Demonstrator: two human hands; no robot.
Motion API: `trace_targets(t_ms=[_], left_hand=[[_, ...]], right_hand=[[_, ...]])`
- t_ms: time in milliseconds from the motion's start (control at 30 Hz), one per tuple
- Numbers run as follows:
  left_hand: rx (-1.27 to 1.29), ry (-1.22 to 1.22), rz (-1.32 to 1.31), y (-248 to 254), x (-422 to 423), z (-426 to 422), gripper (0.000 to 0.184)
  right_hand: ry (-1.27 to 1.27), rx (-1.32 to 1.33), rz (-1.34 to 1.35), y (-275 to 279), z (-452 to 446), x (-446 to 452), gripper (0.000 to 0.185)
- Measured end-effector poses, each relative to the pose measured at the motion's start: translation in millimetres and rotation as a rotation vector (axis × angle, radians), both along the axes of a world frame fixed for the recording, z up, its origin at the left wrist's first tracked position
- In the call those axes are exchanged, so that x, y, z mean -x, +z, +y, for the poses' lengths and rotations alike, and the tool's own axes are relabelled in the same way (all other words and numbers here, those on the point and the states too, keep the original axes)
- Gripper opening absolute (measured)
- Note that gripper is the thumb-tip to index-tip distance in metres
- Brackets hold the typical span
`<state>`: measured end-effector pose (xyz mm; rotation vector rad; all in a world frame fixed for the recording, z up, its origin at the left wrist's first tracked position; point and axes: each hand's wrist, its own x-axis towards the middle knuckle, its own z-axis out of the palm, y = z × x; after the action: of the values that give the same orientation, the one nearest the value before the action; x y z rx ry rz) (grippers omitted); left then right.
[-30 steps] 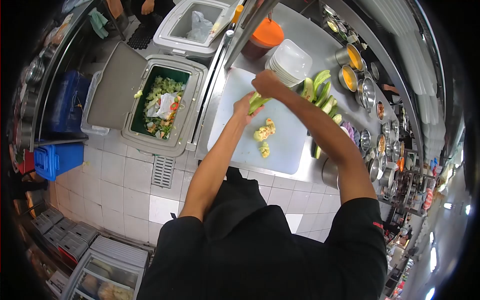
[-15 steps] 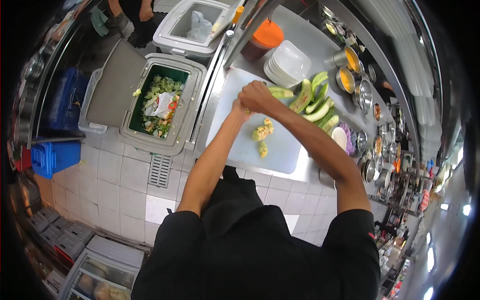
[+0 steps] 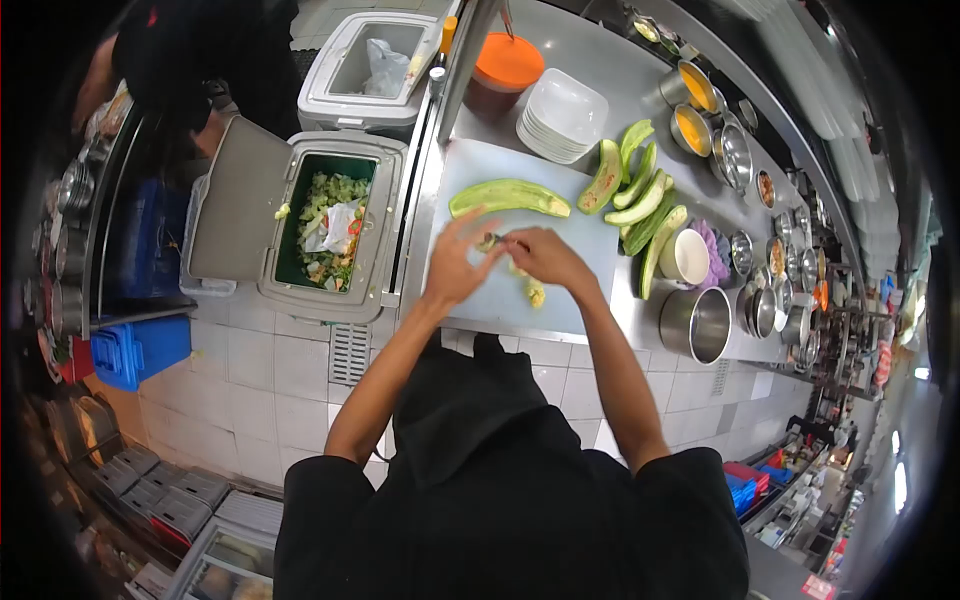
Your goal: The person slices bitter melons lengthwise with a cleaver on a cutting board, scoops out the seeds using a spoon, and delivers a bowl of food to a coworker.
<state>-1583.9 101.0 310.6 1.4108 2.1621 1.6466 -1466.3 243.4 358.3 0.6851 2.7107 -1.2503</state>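
Observation:
My left hand (image 3: pixel 460 264) is over the white cutting board (image 3: pixel 590 240), fingers apart, its thumb close to the tip of a small metal utensil (image 3: pixel 497 240). Pinched in my right hand (image 3: pixel 546 256) is that utensil, perhaps a spoon; its shape is mostly hidden, and pale pulp shows at its end. A long, pale green zucchini half (image 3: pixel 508 197) lies across the board beyond both hands. Scooped yellowish pulp (image 3: pixel 535 293) rests below my right hand, partly covered by it. More hollowed zucchini halves (image 3: pixel 640 195) are grouped at the board's right.
Left of the counter stands an open bin of scraps (image 3: pixel 400 165), with another grey bin (image 3: pixel 310 112) behind. Stacked white dishes (image 3: pixel 565 110) and an orange-lidded tub (image 3: pixel 508 62) sit at the back. A white bowl (image 3: pixel 685 257) and steel pot (image 3: pixel 697 325) are right. Another person (image 3: pixel 220 50) stands upper left.
My hands have moved apart and nearer to me. The zucchini half now lies crosswise on the board, showing fully. At upper left, the other person has come further into view.

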Motion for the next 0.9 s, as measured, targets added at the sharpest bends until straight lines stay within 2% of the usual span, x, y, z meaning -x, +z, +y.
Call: trace_targets(t_ms=[33,67,133,167,233,267,300,367,400,533,600,700,767,800,833,867,900], left_hand=[[-0.031,-0.151,0.069,2.3,-10.0,-2.0,0.029],[-0.028,-0.167,0.075,-1.1,-12.3,1.4,0.029],[-0.003,-0.373,0.109,-12.6,-23.7,6.2,0.027],[-0.002,-0.388,0.108,-14.6,-29.9,13.7,0.027],[-0.08,-0.42,0.157,-19.4,-41.5,36.2,0.026],[0.051,-0.465,0.106,-25.0,-45.8,48.0,0.025],[0.05,-0.479,0.108,-29.9,-51.0,63.4,0.025],[0.066,-0.444,0.311,-35.7,-62.4,88.4,0.032],[0.202,-0.481,0.419,-44.0,-68.4,90.6,0.043],[0.229,-0.582,0.542,-42.4,-66.6,68.1,0.044],[0.18,-0.76,0.573,-42.3,-55.6,48.5,0.036],[0.178,-0.738,0.466,-62.6,-31.9,32.0,0.025],[0.132,-0.675,0.565,-66.9,3.7,8.9,0.016],[0.165,-0.6,0.529,-67.3,27.2,-8.9,0.014],[0.195,-0.521,0.497,-62.5,55.9,-26.6,0.012],[0.23,-0.512,0.595,-42.4,89.3,-38.9,0.011],[0.505,-0.382,0.555,-21.0,113.6,-49.7,0.018]], right_hand=[[-0.048,0.168,0.035,7.1,-13.9,-10.9,0.018],[-0.062,0.171,0.043,7.0,-19.4,-23.6,0.018],[-0.147,0.207,-0.048,5.7,-25.4,-60.3,0.02],[-0.163,0.21,-0.047,4.0,-27.2,-77.6,0.02],[-0.405,0.255,-0.002,-0.1,-30.4,-109.6,0.026],[-0.421,0.256,0.005,-0.9,-28.6,-121.9,0.026],[-0.517,0.175,-0.03,-1.2,-26.8,-134.5,0.028],[-0.613,0.094,-0.066,-0.2,-24.6,-156.2,0.03],[-0.641,0.04,-0.092,0.1,-23.0,-164.3,0.03],[-0.774,0.032,-0.075,1.7,-29.4,-186.1,0.031],[-0.82,0.059,-0.051,1.9,-35.0,-192.9,0.031],[-0.854,0.064,0.08,-10.7,-39.1,-195.3,0.026],[-0.864,0.06,0.088,-7.7,-39.9,-188.7,0.026],[-0.874,0.049,0.093,-3.5,-38.6,-185.9,0.025],[-0.867,0.052,0.092,0.1,-32.5,-181.3,0.025],[-0.818,-0.069,0.085,3.4,-25.3,-174.6,0.025],[-0.769,-0.186,0.082,6.4,-18.4,-164.9,0.026]])
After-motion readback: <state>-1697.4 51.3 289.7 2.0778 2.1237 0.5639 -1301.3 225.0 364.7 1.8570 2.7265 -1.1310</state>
